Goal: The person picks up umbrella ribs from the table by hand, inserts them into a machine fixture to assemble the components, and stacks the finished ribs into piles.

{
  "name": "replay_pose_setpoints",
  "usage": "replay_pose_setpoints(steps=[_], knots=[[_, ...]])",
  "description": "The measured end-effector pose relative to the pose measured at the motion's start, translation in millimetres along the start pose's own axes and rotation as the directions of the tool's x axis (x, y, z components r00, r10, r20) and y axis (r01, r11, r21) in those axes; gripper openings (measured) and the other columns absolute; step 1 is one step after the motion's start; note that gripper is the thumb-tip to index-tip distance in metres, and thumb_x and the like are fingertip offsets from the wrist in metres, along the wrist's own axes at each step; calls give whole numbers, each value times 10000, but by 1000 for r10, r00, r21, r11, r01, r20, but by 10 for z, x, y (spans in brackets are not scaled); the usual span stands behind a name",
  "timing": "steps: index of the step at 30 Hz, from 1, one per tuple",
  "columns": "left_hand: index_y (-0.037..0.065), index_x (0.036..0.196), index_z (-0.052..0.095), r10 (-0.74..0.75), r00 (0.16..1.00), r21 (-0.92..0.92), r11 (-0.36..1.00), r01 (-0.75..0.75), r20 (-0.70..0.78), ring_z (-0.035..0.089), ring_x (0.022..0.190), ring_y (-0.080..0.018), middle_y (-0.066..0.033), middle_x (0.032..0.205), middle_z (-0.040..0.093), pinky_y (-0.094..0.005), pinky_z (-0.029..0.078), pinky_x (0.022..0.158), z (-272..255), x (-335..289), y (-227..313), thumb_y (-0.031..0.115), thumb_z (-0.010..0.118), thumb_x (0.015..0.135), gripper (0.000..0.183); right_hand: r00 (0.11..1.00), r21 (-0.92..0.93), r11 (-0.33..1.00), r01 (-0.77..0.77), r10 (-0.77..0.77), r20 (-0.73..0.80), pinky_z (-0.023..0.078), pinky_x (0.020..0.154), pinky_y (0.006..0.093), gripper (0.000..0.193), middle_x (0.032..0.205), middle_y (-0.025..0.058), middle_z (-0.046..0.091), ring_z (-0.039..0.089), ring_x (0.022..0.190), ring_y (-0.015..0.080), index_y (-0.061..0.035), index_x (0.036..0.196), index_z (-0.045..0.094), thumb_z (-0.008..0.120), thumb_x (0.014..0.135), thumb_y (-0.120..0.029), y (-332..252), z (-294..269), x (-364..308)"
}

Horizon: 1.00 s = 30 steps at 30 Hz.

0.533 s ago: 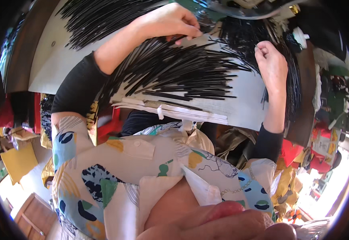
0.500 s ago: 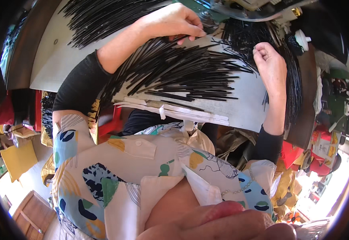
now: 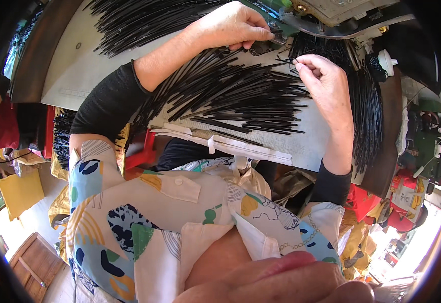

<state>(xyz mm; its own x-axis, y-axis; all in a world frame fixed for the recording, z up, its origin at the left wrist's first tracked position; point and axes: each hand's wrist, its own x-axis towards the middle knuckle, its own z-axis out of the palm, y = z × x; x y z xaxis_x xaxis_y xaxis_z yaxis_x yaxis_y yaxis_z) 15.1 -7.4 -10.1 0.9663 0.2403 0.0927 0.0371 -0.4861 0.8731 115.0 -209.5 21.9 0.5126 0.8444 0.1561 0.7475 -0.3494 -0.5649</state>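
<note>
My left hand (image 3: 235,26) is closed in a pinch beside the dark metal part (image 3: 277,36) of a machine; whatever its fingertips hold is too small to make out. To the right and a little nearer, my right hand (image 3: 324,81) pinches the end of a thin black strip (image 3: 286,61) between thumb and forefinger. Below both hands, a fanned layer of thin black strips (image 3: 240,96) lies on the pale worktable (image 3: 314,146). A second heap of long black strips (image 3: 139,22) spreads at the far left, partly behind my left forearm.
A machine with a curved metal rim (image 3: 331,33) stands at the far edge. Long black strands (image 3: 367,121) hang over the table's right side. A white knob-shaped piece (image 3: 386,62) sits at far right. White strips (image 3: 230,144) run along the near edge.
My right hand has moved left, closer to my left hand, and a strip end now shows at its fingertips. My left hand stays pinched by the machine. The whole view has shifted slightly.
</note>
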Motion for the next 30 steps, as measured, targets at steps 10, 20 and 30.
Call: replay_pose_setpoints(steps=[10,20,30], knots=[[-4,933,655,17,986,-110,994,1,165,441,385,-33,-12,554,558,-174,361,376,96,-29,4,253,594,859,274,994,475,879,-52,92,-63,429,530,194,107,707,8,601,528,581,56,4,846,638,650,804,-94,-37,185,96],[2,782,632,-62,990,-285,954,96,127,431,401,-49,-7,568,564,-198,349,386,-100,32,40,207,593,855,221,973,339,940,36,45,-227,468,606,195,80,717,20,643,579,634,56,9,832,596,637,797,-50,199,361,170],[11,933,659,3,1000,-223,975,-6,-14,426,413,-18,-11,602,573,-154,311,364,-2,79,-173,268,612,859,271,994,473,880,-39,84,-75,441,531,199,125,671,18,602,537,590,53,-5,906,610,613,842,-112,161,414,198]])
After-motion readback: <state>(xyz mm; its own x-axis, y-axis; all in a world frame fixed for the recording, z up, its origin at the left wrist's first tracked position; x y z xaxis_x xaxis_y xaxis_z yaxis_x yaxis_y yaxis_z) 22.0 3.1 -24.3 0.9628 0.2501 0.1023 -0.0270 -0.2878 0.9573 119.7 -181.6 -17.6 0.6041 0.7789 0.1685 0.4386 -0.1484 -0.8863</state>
